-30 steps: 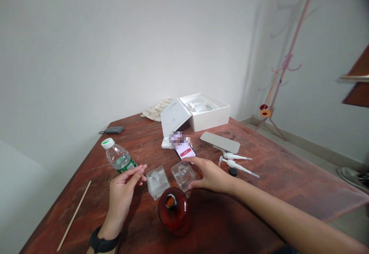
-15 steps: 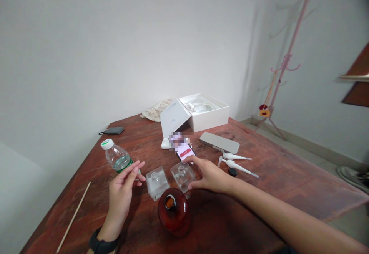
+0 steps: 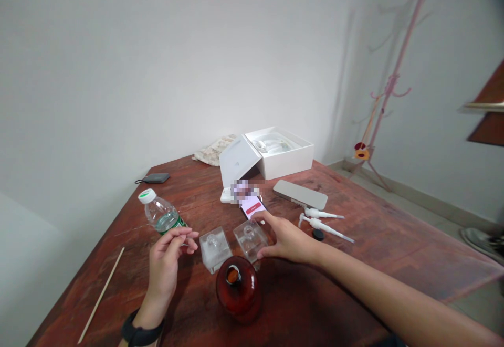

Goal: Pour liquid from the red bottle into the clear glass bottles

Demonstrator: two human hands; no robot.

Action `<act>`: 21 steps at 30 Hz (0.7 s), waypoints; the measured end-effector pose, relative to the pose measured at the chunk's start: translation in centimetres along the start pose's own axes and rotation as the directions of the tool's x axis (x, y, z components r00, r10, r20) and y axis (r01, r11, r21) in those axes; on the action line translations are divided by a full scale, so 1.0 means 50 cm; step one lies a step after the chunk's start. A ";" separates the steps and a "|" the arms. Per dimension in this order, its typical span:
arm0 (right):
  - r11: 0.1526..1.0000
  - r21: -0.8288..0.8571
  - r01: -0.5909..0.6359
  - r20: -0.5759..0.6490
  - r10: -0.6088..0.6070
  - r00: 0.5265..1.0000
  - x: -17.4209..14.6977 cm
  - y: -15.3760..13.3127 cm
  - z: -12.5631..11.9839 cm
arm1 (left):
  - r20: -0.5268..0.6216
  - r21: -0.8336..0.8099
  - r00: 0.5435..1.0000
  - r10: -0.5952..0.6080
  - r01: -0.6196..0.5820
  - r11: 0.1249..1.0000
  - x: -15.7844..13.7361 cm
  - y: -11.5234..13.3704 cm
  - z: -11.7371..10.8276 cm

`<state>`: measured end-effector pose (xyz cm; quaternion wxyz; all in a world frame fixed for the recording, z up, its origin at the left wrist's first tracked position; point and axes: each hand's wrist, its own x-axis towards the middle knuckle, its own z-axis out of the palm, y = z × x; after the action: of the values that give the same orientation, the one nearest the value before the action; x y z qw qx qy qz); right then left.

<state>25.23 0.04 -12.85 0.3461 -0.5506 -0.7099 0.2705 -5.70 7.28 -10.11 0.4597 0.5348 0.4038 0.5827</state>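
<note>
head | red-brown wooden table (image 3: 354,284) | white wall | right hand (image 3: 289,240) grips clear bottle (image 3: 250,239)

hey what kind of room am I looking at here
Probably a plain room in a home: a worn wooden table against a bare white wall, a pink coat stand in the corner, and an open white box.

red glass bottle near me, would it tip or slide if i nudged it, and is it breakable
The red glass bottle looks squat and wide-bodied, so it probably resists tipping and would more likely slide on the smooth wooden table. Its glossy, translucent walls suggest glass, so likely fragile and fairly heavy for its size. The neck looks open, so any contents might spill.
</note>
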 end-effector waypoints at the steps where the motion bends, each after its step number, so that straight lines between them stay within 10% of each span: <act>1: 1.000 0.002 0.001 -0.001 -0.001 1.000 0.000 0.000 0.000 | 0.004 0.002 1.000 0.003 -0.003 1.000 0.000 0.001 0.000; 21: 1.000 0.013 -0.008 -0.026 0.008 1.000 0.000 -0.003 -0.001 | 0.001 0.133 0.999 0.042 -0.041 0.990 0.005 -0.020 -0.008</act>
<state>25.20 0.01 -12.71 0.3575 -0.5547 -0.7014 0.2695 -5.97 7.78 -11.08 0.4105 0.5723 0.4309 0.5642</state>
